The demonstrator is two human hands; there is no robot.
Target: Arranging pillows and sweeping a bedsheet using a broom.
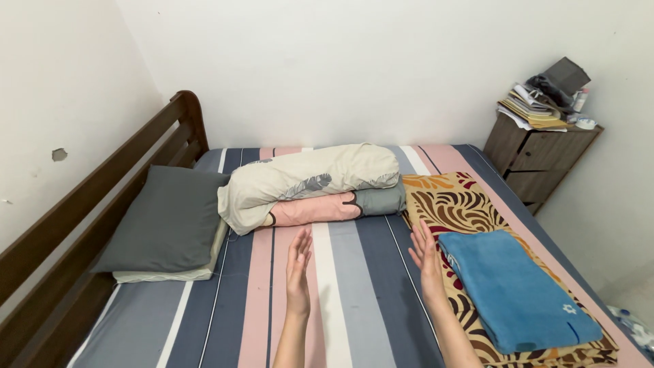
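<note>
1. Blue towel point(516, 289), folded, lies on a patterned cloth point(458, 201) at the bed's right side.
2. Right hand point(427, 257) hovers open just beside it; left hand point(298, 271) open, seemingly above the striped sheet point(354, 286).
3. Farther: rolled blanket point(313, 180), grey pillow point(167, 221).

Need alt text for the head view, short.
Two open hands, left hand and right hand, hover palms-inward over a striped bed sheet, holding nothing. A blue folded towel lies right; bolster pillows lie ahead.
</note>
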